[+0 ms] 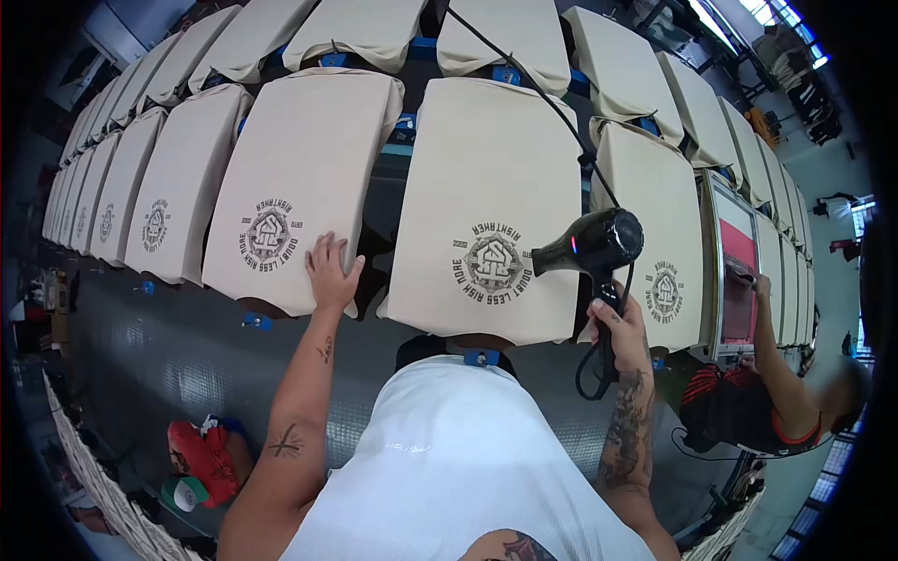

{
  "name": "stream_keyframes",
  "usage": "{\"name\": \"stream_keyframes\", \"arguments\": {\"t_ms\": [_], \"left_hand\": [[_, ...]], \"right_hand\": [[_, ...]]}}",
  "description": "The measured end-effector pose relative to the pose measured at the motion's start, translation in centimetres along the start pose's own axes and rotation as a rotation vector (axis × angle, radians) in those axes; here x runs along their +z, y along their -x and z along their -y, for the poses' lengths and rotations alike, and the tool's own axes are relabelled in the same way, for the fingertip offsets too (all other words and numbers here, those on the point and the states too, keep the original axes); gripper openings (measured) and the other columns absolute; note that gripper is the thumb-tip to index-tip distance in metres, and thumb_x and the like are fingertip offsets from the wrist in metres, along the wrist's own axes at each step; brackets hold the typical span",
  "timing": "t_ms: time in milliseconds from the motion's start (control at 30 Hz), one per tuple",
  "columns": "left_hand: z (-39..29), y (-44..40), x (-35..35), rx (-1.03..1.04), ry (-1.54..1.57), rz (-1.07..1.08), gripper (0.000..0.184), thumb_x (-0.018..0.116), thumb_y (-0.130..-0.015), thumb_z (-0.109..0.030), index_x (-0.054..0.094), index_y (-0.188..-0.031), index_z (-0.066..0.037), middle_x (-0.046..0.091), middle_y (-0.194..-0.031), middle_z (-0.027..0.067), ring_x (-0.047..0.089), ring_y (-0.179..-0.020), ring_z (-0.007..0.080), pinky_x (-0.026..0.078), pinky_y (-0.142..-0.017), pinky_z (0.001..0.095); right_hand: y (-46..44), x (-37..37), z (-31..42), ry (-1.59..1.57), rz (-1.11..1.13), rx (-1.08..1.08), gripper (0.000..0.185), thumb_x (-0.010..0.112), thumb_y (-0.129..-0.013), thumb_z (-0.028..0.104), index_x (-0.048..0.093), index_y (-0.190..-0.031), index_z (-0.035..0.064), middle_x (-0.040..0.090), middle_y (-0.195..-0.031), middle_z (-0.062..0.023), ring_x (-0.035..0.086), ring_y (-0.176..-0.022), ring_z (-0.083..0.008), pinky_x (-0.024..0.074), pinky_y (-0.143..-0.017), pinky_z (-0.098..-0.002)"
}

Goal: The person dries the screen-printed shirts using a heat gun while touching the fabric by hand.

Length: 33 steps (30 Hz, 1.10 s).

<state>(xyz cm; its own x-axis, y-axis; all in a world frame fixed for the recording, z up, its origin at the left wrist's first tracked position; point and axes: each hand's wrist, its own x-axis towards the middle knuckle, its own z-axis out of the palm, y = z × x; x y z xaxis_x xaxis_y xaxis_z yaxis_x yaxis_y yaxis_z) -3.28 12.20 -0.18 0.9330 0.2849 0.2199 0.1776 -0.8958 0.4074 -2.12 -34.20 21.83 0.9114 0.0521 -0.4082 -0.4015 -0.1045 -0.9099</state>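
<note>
A black hair dryer (599, 239) is held in my right hand (619, 323), its nozzle pointing left at the dark round print (492, 265) on the cream shirt (500, 159) in front of me. The dryer's black cord runs up and away across the shirts. On the neighbouring cream shirt (304, 140) my left hand (330, 269) lies flat with its fingers spread, to the right of that shirt's round print (268, 235).
Rows of cream shirts on boards curve away to both sides. At the right another person (758, 393) works at a framed screen (711, 271) with a red area. Red cloth (201, 458) and a green-and-white cap (185, 493) are at the lower left.
</note>
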Motion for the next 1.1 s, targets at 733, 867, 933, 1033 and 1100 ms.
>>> {"name": "stream_keyframes", "arguments": {"t_ms": [733,867,933,1033,1100], "left_hand": [[-14.8,4.9,2.5,0.340,0.037,0.225,0.062,0.060,-0.089,-0.039,0.044,-0.139,-0.005,0.034,-0.150,0.0159,0.029,-0.142,0.0323,0.017,-0.113,0.0609],[-17.1,3.5,3.7,0.358,0.011,0.234,0.065,0.057,-0.090,-0.041,0.043,-0.141,-0.004,0.033,-0.151,0.0161,0.028,-0.143,0.0317,0.013,-0.113,0.0632],[-19.0,2.8,4.8,0.371,0.013,0.246,0.065,0.057,-0.090,-0.041,0.042,-0.141,-0.005,0.032,-0.152,0.0165,0.027,-0.143,0.0329,0.014,-0.112,0.0645],[-21.9,2.1,6.9,0.372,0.014,0.246,0.065,0.057,-0.091,-0.042,0.041,-0.142,-0.005,0.029,-0.153,0.0169,0.025,-0.143,0.0345,0.013,-0.110,0.0673],[-23.8,1.7,7.9,0.363,0.012,0.249,0.065,0.056,-0.091,-0.043,0.041,-0.142,-0.005,0.028,-0.154,0.0169,0.024,-0.144,0.0349,0.012,-0.110,0.0688]], "right_hand": [[1.2,4.7,0.0,-0.003,0.285,0.122,0.048,0.066,-0.089,0.015,0.046,-0.131,-0.0002,0.060,-0.081,-0.0050,0.057,-0.057,-0.0109,0.0469,-0.049,-0.0242],[2.6,3.1,-0.6,-0.022,0.183,0.111,0.057,0.066,-0.089,0.014,0.041,-0.137,-0.0040,0.059,-0.079,-0.0040,0.056,-0.057,-0.0106,0.0469,-0.050,-0.0240],[3.0,1.6,-1.7,-0.014,0.129,0.076,0.065,0.066,-0.090,0.016,0.034,-0.142,-0.0027,0.061,-0.083,-0.0056,0.057,-0.058,-0.0113,0.0467,-0.050,-0.0251],[3.3,-0.4,-2.3,-0.107,0.052,0.064,0.064,0.066,-0.090,0.016,0.034,-0.142,-0.0023,0.061,-0.082,-0.0055,0.056,-0.058,-0.0111,0.0465,-0.050,-0.0248],[3.2,-2.3,-2.6,-0.130,0.040,0.087,0.063,0.066,-0.090,0.015,0.034,-0.142,-0.0027,0.061,-0.082,-0.0057,0.056,-0.057,-0.0111,0.0463,-0.050,-0.0247]]}}
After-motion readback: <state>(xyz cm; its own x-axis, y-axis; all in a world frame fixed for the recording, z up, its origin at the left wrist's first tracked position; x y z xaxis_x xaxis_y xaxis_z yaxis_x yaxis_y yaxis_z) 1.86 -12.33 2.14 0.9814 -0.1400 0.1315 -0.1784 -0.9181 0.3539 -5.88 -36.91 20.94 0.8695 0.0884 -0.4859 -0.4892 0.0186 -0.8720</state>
